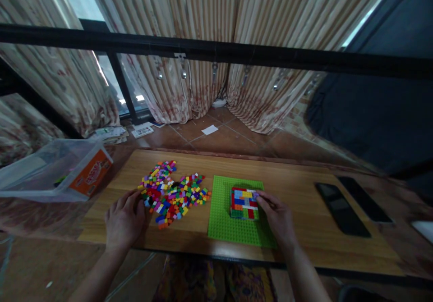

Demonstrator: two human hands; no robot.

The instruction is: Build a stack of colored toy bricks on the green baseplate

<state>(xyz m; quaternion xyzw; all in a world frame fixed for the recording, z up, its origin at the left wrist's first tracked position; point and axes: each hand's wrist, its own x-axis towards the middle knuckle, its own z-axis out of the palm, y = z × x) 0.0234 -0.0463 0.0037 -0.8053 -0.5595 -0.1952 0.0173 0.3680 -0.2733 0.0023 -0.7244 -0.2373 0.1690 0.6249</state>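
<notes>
A built block of toy bricks (244, 201) in red, blue, white, yellow and green stands on a green studded baseplate (221, 225). At the block's back right corner, my right hand (275, 212) pinches a small purple brick (255, 194) between thumb and fingertips. The brick touches or hovers just over the block; I cannot tell which. To the left lies a spread-out pile of loose coloured bricks (176, 198). My left hand (125, 216) rests on the table at the pile's left edge, fingers bent but apart, fingertips by the nearest bricks.
The wooden table (304, 248) carries a black phone (341, 209) at the right, with another dark flat device (364, 199) beyond it. A clear plastic box (43, 171) with an orange label stands at the left. A black metal bar (216, 52) crosses before the curtains.
</notes>
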